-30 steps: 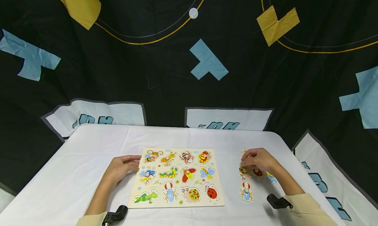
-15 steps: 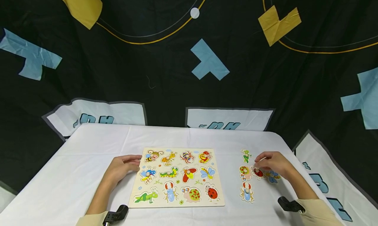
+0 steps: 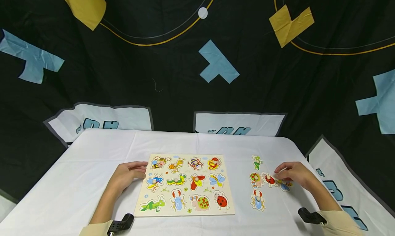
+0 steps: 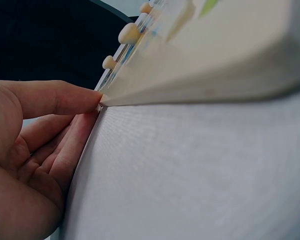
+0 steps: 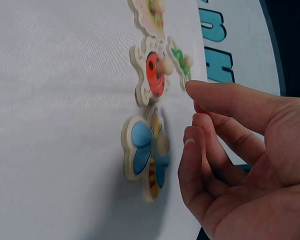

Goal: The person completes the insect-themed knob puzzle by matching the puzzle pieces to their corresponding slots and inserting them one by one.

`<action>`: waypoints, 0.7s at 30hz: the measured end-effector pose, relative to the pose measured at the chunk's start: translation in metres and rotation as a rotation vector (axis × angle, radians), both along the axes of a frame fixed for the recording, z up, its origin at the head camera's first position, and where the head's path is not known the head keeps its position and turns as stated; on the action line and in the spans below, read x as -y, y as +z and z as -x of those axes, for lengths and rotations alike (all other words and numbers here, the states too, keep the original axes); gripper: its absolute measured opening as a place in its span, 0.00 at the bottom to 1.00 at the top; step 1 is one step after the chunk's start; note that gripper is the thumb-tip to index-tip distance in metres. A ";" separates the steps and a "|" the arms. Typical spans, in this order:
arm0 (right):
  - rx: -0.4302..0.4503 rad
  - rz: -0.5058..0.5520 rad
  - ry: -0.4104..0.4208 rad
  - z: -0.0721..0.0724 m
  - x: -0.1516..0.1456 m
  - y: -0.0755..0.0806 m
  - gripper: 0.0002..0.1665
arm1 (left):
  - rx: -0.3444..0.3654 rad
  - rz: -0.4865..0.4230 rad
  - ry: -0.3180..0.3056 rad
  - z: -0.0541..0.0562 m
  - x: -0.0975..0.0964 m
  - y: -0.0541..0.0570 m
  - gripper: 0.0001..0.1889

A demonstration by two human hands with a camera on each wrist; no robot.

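Note:
My left hand (image 3: 126,176) rests against the left side of a wooden insect puzzle board (image 3: 160,191), its fingertips right at the board's edge in the left wrist view. Over on the right, my right hand (image 3: 294,174) hovers with loosely bent fingers above a dragonfly puzzle piece (image 3: 284,185). In the right wrist view a gap shows between these fingertips (image 5: 191,132) and the knob on the blue-winged dragonfly. Beside it lies a ladybug piece (image 3: 269,180), then a snail piece (image 3: 255,179). A grasshopper piece (image 3: 257,163) is farther back, and a stag beetle piece (image 3: 258,200) nearer the front.
A white cloth (image 3: 102,150) covers the table. Wooden knobs (image 4: 130,34) stand up from several pieces seated in the board. Behind the table hangs a dark curtain (image 3: 172,92) with blue and yellow patches.
My right hand has moved right and slightly toward the front, from over the grasshopper and snail pieces, past the ladybug, to the dragonfly. The left hand and the board have stayed put.

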State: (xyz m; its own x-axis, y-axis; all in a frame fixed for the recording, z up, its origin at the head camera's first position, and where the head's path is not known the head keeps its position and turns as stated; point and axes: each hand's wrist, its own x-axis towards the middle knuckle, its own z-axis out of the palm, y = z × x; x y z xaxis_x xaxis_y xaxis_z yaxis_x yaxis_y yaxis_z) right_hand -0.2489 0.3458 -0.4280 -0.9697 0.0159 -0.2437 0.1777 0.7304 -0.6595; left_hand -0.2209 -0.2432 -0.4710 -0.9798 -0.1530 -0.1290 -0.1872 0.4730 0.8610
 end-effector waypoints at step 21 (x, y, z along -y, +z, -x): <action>0.061 0.097 -0.035 -0.006 -0.022 -0.012 0.15 | 0.004 -0.011 0.009 0.000 0.000 -0.002 0.29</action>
State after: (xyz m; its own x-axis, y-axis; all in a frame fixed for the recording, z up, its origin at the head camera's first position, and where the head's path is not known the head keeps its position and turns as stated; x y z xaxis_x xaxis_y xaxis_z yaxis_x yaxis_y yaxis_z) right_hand -0.2434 0.3682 -0.4396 -0.9522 0.0226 -0.3046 0.2440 0.6562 -0.7140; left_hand -0.2212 -0.2432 -0.4727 -0.9779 -0.1599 -0.1348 -0.1948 0.4622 0.8651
